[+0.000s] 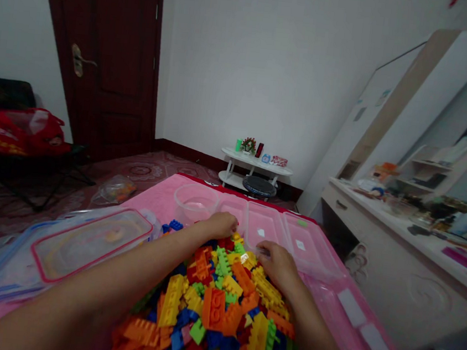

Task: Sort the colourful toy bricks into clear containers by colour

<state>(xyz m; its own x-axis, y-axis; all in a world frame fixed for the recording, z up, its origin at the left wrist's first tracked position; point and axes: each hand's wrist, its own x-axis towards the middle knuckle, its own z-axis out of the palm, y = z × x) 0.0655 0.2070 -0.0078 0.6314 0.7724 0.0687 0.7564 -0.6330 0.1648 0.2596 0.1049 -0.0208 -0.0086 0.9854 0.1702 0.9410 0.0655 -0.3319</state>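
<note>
The interlocking toy bricks [214, 308] lie in a loose heap between the forearms [131, 270], so if the curled left hand [223, 226] or right hand [279, 263], whose grip I cannot tell, pushes hard, some may slide down

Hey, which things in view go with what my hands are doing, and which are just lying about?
Likely part of the job:
toy bricks, with left hand and right hand at their far side
clear round tub
clear rectangular containers
perhaps the lids

Seemingly just lying about:
red bag
flowers
green cylinder
</note>
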